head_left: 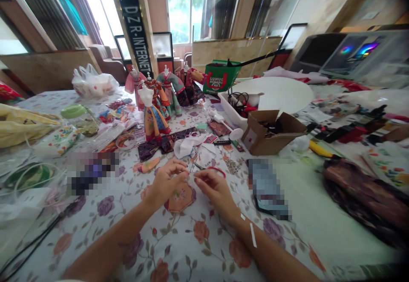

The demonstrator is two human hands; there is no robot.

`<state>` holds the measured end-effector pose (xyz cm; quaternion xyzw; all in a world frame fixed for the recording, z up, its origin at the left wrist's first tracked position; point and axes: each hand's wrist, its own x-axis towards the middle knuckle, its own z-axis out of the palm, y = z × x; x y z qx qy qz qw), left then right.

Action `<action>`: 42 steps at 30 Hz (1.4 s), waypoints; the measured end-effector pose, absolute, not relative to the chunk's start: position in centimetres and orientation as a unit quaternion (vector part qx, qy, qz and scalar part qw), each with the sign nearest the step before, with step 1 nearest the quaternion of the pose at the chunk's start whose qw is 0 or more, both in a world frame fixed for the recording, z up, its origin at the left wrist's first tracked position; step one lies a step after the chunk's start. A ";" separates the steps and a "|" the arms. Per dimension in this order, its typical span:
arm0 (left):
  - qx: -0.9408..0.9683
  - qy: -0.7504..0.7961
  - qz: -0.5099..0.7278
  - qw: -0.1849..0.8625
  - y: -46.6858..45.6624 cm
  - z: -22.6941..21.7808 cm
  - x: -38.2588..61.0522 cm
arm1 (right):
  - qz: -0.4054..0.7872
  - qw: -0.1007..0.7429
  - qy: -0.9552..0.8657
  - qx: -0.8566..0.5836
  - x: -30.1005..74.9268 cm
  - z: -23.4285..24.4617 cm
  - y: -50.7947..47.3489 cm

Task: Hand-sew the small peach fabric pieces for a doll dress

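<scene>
Daylit windows (179,9) rise behind a worktop (134,188) spread with a rose-print cloth. Far left of the grips lie a heap of yellow fabric (25,124) and one green-lidded glass jar (79,120), with one white plastic bag (92,82) beyond them. Ahead and left stand five miniature dress forms (153,111), all fully costumed, so that much looks finished. The left grip (168,179) and right grip (212,190) curl inward, fingertips almost meeting; whether they pinch a fine thread is too small to tell. One orange embroidered patch (180,199) lies on the cloth directly beneath them, seemingly not yet joined to any costume. One red cord loop (217,171) lies just beyond the right grip. Further right sit one open cardboard box (271,133), one white plastic tray (231,107), and one green shopping bag (220,75). Right of these lie one yellow-handled tool (321,149) and a pile of brown patterned fabric (367,192).
</scene>
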<state>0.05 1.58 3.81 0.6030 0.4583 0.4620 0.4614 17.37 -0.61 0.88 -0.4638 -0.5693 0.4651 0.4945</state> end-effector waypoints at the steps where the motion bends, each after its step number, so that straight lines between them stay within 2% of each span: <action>1: 0.569 0.456 0.480 0.487 1.6 3.6 0.1 | 0.489 0.506 -0.532 -0.470 17.4 0.9 -0.6; 7: 0.401 0.442 0.486 0.638 1.8 1.9 0.3 | 0.528 0.508 -0.481 -0.482 17.4 1.0 -0.5; 13: 0.376 0.433 0.479 0.664 1.3 1.9 1.0 | 0.526 0.512 -0.460 -0.499 17.2 1.1 -0.6; 19: 0.457 0.448 0.455 0.619 1.4 2.3 0.8 | 0.518 0.518 -0.469 -0.493 17.4 1.3 -0.7; 24: 0.574 0.525 0.446 0.443 3.4 2.6 -1.8 | 0.497 0.526 -0.453 -0.521 17.7 1.1 -0.6; 26: 0.663 0.529 0.361 0.387 4.1 2.5 -2.8 | 0.493 0.531 -0.443 -0.528 17.8 1.0 -0.5; 35: 0.768 0.452 0.199 0.409 3.3 0.9 -1.6 | 0.507 0.547 -0.434 -0.506 17.7 0.7 -0.4; 42: 0.730 0.444 0.209 0.475 3.0 1.2 -2.0 | 0.551 0.540 -0.451 -0.449 17.6 -0.1 -0.1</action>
